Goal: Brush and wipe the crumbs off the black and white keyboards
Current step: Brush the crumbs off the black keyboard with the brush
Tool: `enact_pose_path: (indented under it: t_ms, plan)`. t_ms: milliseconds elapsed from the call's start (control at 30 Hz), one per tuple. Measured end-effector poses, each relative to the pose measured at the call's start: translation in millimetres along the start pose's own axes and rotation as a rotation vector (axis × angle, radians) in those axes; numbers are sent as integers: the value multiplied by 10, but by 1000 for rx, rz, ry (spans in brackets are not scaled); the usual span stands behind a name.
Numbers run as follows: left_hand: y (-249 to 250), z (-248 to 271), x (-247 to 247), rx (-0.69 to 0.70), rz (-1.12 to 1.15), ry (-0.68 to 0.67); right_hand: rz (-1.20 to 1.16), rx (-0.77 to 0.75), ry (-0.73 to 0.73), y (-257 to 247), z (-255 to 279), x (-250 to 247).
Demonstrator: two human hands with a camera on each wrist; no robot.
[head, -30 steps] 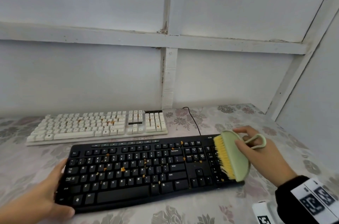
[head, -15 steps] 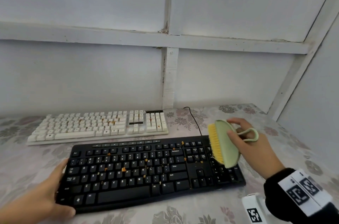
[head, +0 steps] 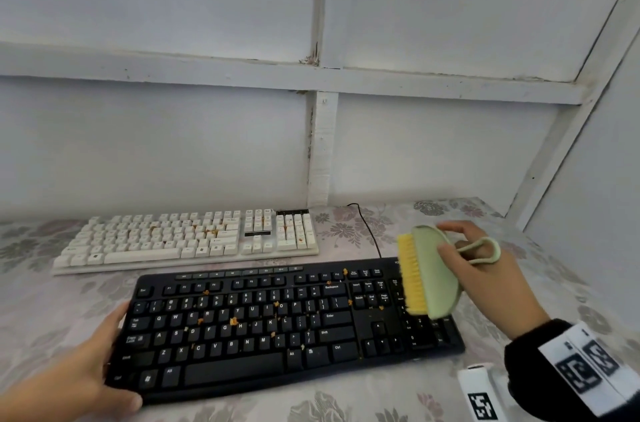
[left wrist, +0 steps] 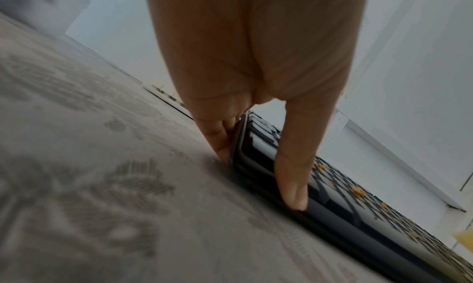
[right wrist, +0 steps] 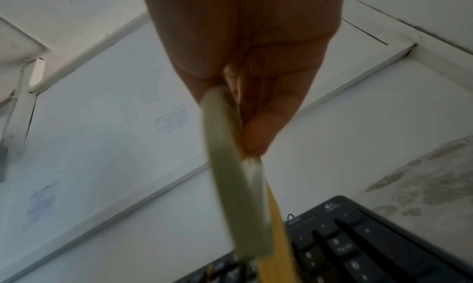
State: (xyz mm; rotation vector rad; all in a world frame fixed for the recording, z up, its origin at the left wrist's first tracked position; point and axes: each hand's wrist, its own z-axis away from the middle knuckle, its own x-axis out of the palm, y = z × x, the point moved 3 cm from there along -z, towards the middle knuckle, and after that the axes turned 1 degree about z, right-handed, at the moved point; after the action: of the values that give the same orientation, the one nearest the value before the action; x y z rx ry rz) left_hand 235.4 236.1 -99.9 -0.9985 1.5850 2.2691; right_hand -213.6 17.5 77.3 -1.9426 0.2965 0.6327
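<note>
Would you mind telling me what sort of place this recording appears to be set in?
Probably a plain indoor corner set up as a makeshift desk: a table under a floral-patterned cloth, bare white panelled walls with painted battens, and a white keyboard and a black keyboard lying on the cloth.

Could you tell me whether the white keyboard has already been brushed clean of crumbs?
No, orange crumbs still lie among the keys of the white keyboard.

Nearer keyboard (head: 277, 324) before farther keyboard (head: 187, 238); brush (head: 433, 272) over nearer's right end.
</note>
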Motion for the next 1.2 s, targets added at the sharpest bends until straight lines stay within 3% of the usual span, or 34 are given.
enact_pose_path:
  t_ms: [67, 367, 567, 733, 867, 1067, 1200]
  plan:
    - [109, 50, 7, 45, -6, 3, -8, -13, 4, 29, 23, 43]
    - [81, 13, -29, -33, 292, -38, 93, 98, -272, 50, 135, -8]
    - [55, -6, -18, -33, 333, -28, -5, 14, -24, -15, 35, -15]
    - [201, 50, -2, -34, 353, -4, 55, 49, -147, 85, 115, 55]
    - [271, 100, -17, -55, 395, -62, 92, 104, -251, 46, 110, -10]
    - [204, 63, -46, -101, 441, -43, -69, 4, 21, -29, 26, 68]
    - [337, 161, -36, -35, 420, -45, -78, -25, -23, -43, 53, 208]
